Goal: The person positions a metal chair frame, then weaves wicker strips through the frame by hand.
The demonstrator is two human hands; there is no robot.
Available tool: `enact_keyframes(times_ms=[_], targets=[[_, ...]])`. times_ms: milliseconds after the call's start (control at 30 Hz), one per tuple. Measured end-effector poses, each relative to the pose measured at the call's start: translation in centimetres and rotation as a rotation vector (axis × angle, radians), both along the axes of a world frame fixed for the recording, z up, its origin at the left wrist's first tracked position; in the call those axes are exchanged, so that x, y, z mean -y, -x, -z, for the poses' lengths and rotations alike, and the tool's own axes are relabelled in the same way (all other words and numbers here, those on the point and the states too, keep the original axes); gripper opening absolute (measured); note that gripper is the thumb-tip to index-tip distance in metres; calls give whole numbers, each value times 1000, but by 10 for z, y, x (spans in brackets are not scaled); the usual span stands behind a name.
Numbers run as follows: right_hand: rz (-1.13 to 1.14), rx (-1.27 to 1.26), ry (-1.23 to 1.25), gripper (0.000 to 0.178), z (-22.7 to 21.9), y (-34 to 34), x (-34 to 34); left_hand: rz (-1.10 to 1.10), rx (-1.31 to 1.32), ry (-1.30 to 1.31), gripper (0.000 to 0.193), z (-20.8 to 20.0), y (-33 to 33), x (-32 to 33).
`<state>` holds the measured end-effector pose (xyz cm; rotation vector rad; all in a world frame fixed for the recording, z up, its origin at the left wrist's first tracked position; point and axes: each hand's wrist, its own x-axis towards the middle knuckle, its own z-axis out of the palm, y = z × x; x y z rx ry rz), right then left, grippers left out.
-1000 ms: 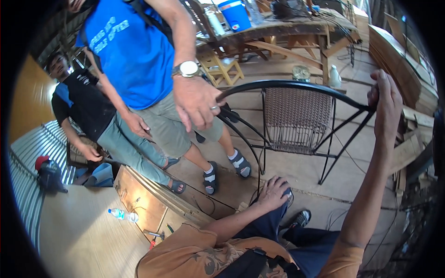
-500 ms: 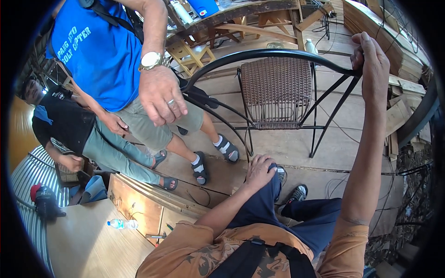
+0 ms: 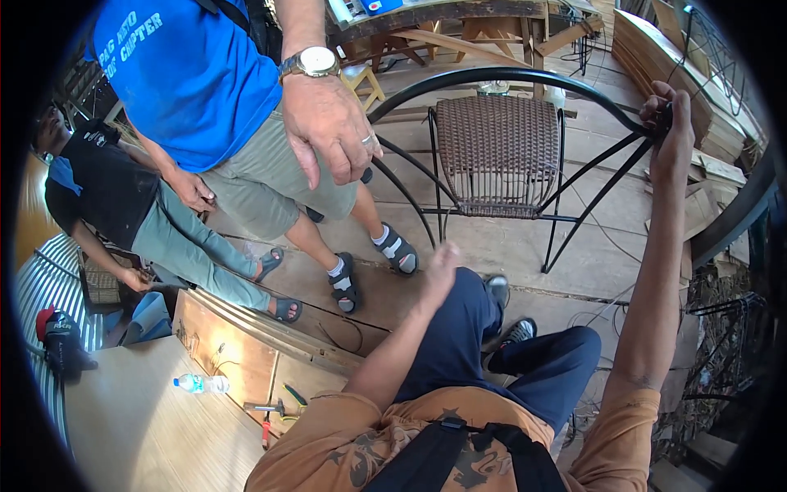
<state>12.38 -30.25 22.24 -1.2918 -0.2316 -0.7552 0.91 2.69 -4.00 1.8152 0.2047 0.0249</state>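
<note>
The right hand (image 3: 668, 123), up at two o'clock, grips the black chair frame (image 3: 508, 75) to keep it steady. The left hand (image 3: 443, 266) hangs open, holding nothing.

1. This is a furniture workshop, partly open to daylight, with a floor of rough wooden planks (image 3: 525, 246).
2. A half-built chair (image 3: 500, 156) stands on the planks: a black metal frame with a woven wicker seat panel.
3. A heavy wooden workbench (image 3: 459, 16) stands behind it, with loose timber propped under it.
4. Stacked boards (image 3: 656, 57) lie along the right edge.
5. Hand tools (image 3: 275, 407), pliers among them, lie on a plywood sheet (image 3: 147, 426) beside a plastic water bottle (image 3: 201, 383).
6. Corrugated metal sheeting (image 3: 41, 287) runs along the left side.
</note>
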Motion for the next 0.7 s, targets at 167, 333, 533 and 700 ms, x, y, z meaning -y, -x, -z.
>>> enact_keyframes(times_ms=[167,333,533,700], targets=[[-21,-9,-83,57,97,-5,1,-487,107,184,67,-31,-39,-49],[-53,-78,-64,60,144,-12,-2,-231,450,168,69,-48,-90,-71],[-202,-45,-279,57,182,-40,6,-315,624,183,44,-34,-123,-80],[13,-52,-135,67,171,-35,-8,-347,391,231,29,-29,-138,-81]])
